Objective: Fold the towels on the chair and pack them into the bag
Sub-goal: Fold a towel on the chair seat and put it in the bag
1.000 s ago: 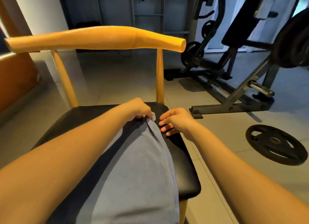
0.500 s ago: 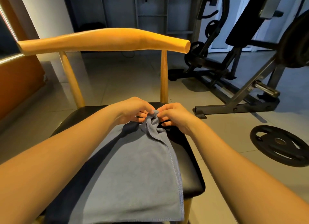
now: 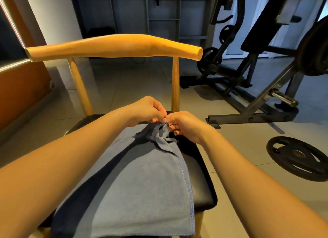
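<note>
Since a second ago the right hand (image 3: 188, 125) has closed in beside the left hand (image 3: 145, 109) on the far corner of the grey towel (image 3: 142, 184), which only the left one pinched then. That corner now stands bunched and raised off the seat between them. At the far left an orange wall panel (image 3: 21, 90) runs along the tiled floor (image 3: 124, 85). Next comes the wooden chair (image 3: 113, 46), its curved top rail carried on two posts and its black padded seat (image 3: 200, 175) below. The left forearm reaches in from the lower left across the cloth, and the left hand, fingers curled, pinches the gathered corner between thumb and fingertips. The grey towel lies flat over most of the seat (its near end reaches past the seat's front edge). A stitched hem runs down its right side, and a strip of bare black padding shows to the right of that. The right hand meets the left at the fingertips and holds the same bunched corner from the right, thumb and curled fingers on the folds. Further right a grey metal gym machine (image 3: 257, 102) stands on the tiles behind the chair, with a short steel bar sticking out of its sloping frame. A black weight plate (image 3: 298, 157) lies flat on the floor at the far right, well apart from the chair.
</note>
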The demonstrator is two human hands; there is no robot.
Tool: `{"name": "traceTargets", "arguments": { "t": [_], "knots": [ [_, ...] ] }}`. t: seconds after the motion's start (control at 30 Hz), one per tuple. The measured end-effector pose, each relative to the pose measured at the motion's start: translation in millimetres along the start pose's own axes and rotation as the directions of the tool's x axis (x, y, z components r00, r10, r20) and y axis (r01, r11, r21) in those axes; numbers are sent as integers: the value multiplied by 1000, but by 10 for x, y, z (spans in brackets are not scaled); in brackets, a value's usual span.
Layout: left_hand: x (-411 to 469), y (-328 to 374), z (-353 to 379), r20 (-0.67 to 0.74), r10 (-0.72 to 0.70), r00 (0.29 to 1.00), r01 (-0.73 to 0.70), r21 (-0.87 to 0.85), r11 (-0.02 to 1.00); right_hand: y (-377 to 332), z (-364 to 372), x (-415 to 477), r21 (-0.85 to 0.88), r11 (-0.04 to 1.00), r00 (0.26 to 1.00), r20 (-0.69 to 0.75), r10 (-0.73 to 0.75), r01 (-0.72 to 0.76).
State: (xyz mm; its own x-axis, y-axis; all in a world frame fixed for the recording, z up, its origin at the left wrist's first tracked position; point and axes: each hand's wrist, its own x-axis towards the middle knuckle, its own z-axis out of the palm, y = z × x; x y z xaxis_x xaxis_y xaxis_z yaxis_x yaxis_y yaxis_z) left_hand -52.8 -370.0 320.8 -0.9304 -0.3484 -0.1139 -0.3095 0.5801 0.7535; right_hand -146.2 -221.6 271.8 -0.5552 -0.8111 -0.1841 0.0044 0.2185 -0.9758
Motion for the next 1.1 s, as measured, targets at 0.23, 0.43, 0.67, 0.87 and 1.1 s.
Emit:
{"name": "traceTargets", "arguments": {
  "t": [0.23, 0.43, 0.67, 0.87, 1.1],
  "knots": [
    [-23, -48, 33, -43, 21, 999, -20, 34, 999, -19, -28, 4, -115, 988, 987, -115, -114, 101],
    [-31, -22, 11, 64, -113, 992, 114, -15, 993, -76, 2, -7, -199, 973, 972, -182, -151, 114],
    [-46, -16, -15, 16, -90, 996, 90, -34, 995, -91, -53, -57, -111, 992, 994, -83, -66, 57],
    [-102, 5, 22, 29, 19, 999, -12, -215, 977, -136, -63, -48, -199, 965, 944, -249, -217, 170],
    [-119, -655, -180, -343, -49, 938, 87, 97, 991, -21, -122, -4, -79, 993, 884, -453, -116, 90]
  ]
}}
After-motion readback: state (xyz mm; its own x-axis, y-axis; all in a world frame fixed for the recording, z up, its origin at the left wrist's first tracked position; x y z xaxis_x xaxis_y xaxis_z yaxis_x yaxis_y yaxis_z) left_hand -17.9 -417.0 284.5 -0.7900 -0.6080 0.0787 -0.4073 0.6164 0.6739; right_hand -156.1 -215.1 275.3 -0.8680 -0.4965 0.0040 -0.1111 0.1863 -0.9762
